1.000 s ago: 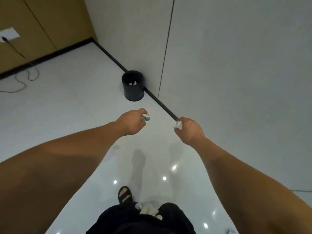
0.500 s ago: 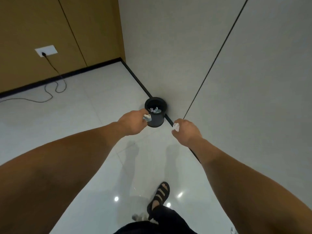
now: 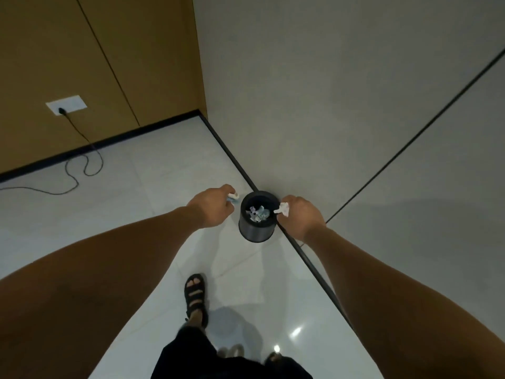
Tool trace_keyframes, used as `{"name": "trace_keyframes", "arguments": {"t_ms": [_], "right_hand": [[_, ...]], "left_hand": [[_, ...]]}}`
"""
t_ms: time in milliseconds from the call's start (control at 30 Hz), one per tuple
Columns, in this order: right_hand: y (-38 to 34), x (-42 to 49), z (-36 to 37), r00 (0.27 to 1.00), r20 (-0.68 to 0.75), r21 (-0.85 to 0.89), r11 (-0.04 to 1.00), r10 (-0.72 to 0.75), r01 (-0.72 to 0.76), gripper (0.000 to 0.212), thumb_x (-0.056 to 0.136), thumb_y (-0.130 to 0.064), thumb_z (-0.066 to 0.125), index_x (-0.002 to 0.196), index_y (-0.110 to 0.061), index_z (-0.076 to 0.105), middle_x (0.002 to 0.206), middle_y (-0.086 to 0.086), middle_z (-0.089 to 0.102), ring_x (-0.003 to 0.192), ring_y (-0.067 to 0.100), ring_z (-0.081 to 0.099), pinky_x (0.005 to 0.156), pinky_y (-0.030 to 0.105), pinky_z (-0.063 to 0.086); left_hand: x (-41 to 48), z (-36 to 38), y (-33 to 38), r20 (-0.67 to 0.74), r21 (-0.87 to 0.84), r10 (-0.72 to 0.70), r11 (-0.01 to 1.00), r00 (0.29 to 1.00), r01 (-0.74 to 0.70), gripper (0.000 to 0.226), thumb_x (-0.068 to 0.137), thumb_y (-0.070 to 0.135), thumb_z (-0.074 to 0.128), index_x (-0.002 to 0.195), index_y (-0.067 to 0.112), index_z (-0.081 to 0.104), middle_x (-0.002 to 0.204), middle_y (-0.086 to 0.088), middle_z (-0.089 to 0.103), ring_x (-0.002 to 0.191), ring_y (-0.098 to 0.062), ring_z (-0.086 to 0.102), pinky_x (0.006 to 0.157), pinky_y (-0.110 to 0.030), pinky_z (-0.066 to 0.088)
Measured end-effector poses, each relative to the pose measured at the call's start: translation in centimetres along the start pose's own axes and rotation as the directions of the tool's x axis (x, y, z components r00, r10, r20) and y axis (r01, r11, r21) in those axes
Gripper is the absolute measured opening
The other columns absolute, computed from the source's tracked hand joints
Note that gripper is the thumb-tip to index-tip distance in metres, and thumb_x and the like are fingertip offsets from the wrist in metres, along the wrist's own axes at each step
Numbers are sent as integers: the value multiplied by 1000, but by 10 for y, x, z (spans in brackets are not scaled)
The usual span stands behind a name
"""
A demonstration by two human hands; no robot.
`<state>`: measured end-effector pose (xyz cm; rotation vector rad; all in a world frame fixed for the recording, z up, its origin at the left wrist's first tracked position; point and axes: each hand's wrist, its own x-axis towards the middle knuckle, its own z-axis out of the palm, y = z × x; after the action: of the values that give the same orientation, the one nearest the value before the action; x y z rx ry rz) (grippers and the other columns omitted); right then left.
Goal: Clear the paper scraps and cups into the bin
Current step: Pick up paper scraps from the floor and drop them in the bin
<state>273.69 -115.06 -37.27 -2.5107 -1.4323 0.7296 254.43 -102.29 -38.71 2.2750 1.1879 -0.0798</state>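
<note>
Bin (image 3: pixel 255 231): black round tub on the floor (image 3: pixel 136 214) against the wall (image 3: pixel 328 105), loose scraps (image 3: pixel 257 213) inside; it sits between your hands. Left hand (image 3: pixel 211 207): fingers curled, pinching a pale blue-and-white scrap (image 3: pixel 233 197) just left of the rim. Right hand (image 3: pixel 300 214): fingers closed on a crumpled white paper scrap (image 3: pixel 282 209) at the right rim. Both held scraps are judged light, soft and crushable; a fingertip pinch suffices.

Black bin (image 3: pixel 255 229), with white and pale blue paper scraps (image 3: pixel 258 213) inside. At one side of it blue-and-white scrap (image 3: pixel 234 197), at the other plain white scrap (image 3: pixel 283 209). Glossy white floor tiles (image 3: pixel 131 203), grey wall (image 3: pixel 328 105), brown wood panels (image 3: pixel 49 50), black skirting (image 3: pixel 109 143), white socket plate (image 3: pixel 68 103), black cable (image 3: pixel 82 170), black sandal (image 3: pixel 195 296).
</note>
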Motion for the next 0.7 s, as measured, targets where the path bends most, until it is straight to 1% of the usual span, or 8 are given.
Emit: {"name": "trace_keyframes", "arguments": {"t_ms": [67, 200, 267, 367, 500, 600, 700], "right_hand": [[-10, 30, 4, 999, -14, -2, 999, 34, -34, 31, 93, -26, 53, 121, -15, 55, 116, 8, 60, 105, 27, 58, 79, 28, 41], [-30, 80, 11, 991, -6, 38, 990, 137, -137, 30, 91, -22, 52, 119, -16, 57, 113, 7, 60, 103, 27, 60, 74, 26, 38], [-36, 103, 11, 979, -9, 92, 975, 203, -201, 33, 90, -22, 52, 123, -18, 56, 116, 7, 60, 102, 26, 60, 75, 26, 40], [-39, 134, 12, 959, -15, 165, 946, 284, -278, 41, 90, -25, 53, 131, -22, 51, 125, 5, 57, 108, 25, 58, 80, 27, 41], [-21, 170, 23, 933, 21, 223, 908, 359, -354, 46, 92, -29, 56, 137, -22, 46, 131, 5, 54, 114, 25, 56, 87, 28, 42], [3, 208, 38, 922, 37, 239, 893, 384, -382, 45, 93, -25, 56, 136, -19, 46, 130, 7, 53, 113, 25, 56, 87, 28, 43], [24, 245, 67, 919, 95, 269, 879, 384, -394, 43, 93, -22, 56, 134, -15, 46, 129, 8, 53, 112, 25, 56, 88, 29, 45]], "left_hand": [[39, -7, -10, 32, 10, 53, 999, 998, -53, 36, 97, 27, 46, 132, 22, 45, 108, -9, 62, 82, -22, 56, 73, -31, 46], [108, -27, -24, 125, -13, 131, 991, 984, -130, 39, 97, 24, 48, 134, 17, 44, 116, -15, 62, 96, -29, 59, 84, -35, 49], [141, -38, -29, 174, 2, 158, 987, 972, -161, 38, 97, 23, 48, 134, 16, 44, 118, -16, 60, 99, -31, 59, 85, -36, 49], [189, -47, -35, 212, 29, 173, 983, 962, -184, 38, 97, 22, 48, 134, 15, 44, 118, -17, 60, 99, -32, 59, 84, -34, 47], [245, -35, -30, 292, 77, 206, 968, 934, -237, 36, 96, 22, 47, 132, 17, 45, 112, -17, 62, 93, -33, 59, 74, -30, 43], [283, -10, -24, 355, 110, 227, 953, 907, -282, 35, 96, 22, 47, 131, 16, 44, 110, -17, 63, 91, -34, 60, 71, -33, 44], [318, 29, -27, 398, 111, 211, 955, 893, -276, 33, 96, 22, 47, 129, 16, 45, 111, -17, 63, 93, -34, 60, 70, -32, 43]]}}
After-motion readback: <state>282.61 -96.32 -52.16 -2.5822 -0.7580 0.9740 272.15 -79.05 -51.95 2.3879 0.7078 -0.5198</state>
